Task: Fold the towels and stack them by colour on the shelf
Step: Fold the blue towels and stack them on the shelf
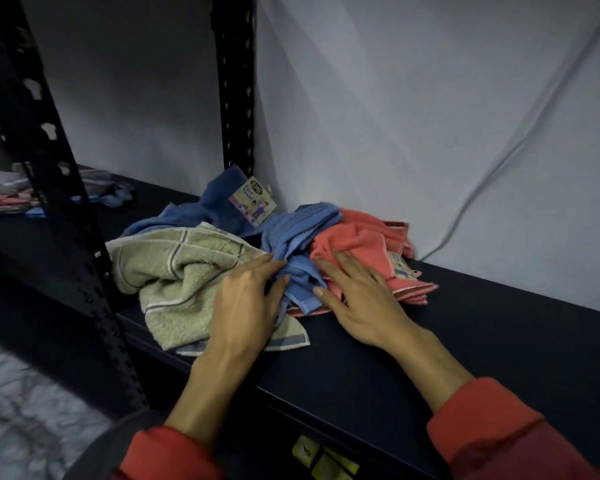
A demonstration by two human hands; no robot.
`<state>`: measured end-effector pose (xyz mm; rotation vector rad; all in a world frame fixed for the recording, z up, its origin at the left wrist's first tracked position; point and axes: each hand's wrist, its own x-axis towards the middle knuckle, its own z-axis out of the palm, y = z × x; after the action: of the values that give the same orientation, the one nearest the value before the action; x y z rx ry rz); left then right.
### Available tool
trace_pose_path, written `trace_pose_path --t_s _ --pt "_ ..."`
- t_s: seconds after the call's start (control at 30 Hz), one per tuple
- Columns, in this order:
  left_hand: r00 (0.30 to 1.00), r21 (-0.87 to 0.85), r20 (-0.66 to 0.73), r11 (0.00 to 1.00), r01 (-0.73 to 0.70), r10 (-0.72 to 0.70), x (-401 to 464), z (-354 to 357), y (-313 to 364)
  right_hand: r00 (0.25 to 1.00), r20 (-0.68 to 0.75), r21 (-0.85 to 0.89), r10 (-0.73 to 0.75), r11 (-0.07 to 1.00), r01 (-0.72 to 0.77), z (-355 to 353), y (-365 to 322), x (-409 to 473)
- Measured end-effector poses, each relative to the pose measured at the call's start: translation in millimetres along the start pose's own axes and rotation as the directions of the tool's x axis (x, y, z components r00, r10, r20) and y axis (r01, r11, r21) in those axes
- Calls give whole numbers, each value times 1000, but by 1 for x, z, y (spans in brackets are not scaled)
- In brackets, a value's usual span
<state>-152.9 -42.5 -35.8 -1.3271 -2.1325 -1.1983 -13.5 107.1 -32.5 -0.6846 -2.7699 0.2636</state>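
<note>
A loose heap of unfolded towels lies on the dark shelf (465, 341), against the rear upright (234, 98) and the white backing. The blue towel (293, 237) runs from the rear corner toward the front edge, its near end bunched between both hands. The left hand (246, 306) rests flat, fingers straight and relaxed, on the blue towel and on the beige checked towel (174, 271) spread to its left. The right hand (357, 299) lies flat, fingers extended, on the coral towel (354, 237), which extends to its right. Neither hand grips anything. Bare shelf lies right of the right hand and along the front edge. A paper tag (253, 200) sits behind the hands.
</note>
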Motion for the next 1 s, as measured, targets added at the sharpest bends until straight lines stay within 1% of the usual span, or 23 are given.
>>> trace_pose_path --t_s 0.07,0.2,0.27,0.37,0.47,0.57,0.63,0.7,0.73,0.8,0.87,0.93,1.0 --pt "995 0 -102 1000 -22 22 1 -1 1 1000 -7 67 -5 998 5 1 0 -1" --pt "961 -47 -266 995 -84 69 9 -12 9 998 -52 266 -24 963 37 1 2 0" --pt "930 -64 -346 986 -152 121 16 -22 21 997 -72 399 -20 916 47 -3 4 -1" --pt "896 -76 -394 965 -253 204 26 -37 41 990 -115 601 86 799 1 -15 2 -6" --pt "899 -169 -353 928 -333 259 35 -50 63 946 -255 706 200 707 40 -42 -1 -19" --pt "914 -334 -293 866 -372 280 45 -57 92 924 -313 768 218 631 111 -79 -5 -53" --pt "931 -481 -219 798 -363 291 49 -54 117 929 -330 748 169 647 147 -95 0 -76" --pt "927 -571 -123 739 -358 354 51 -46 144 928 -348 721 133 671 174 -108 13 -97" --pt "915 -586 -87 723 -367 393 50 -40 157 920 -369 718 130 669 193 -114 20 -107" --pt "889 -576 -69 710 -405 452 50 -24 179 884 -432 731 177 642 229 -129 37 -126" --pt "891 -589 -37 711 -385 452 50 -6 196 841 -479 743 252 626 236 -142 57 -147" --pt "886 -572 80 749 -335 457 49 15 205 784 -529 699 324 690 186 -148 82 -168" --pt "852 -465 235 824 -324 468 48 39 206 736 -543 649 404 758 63 -148 106 -190"
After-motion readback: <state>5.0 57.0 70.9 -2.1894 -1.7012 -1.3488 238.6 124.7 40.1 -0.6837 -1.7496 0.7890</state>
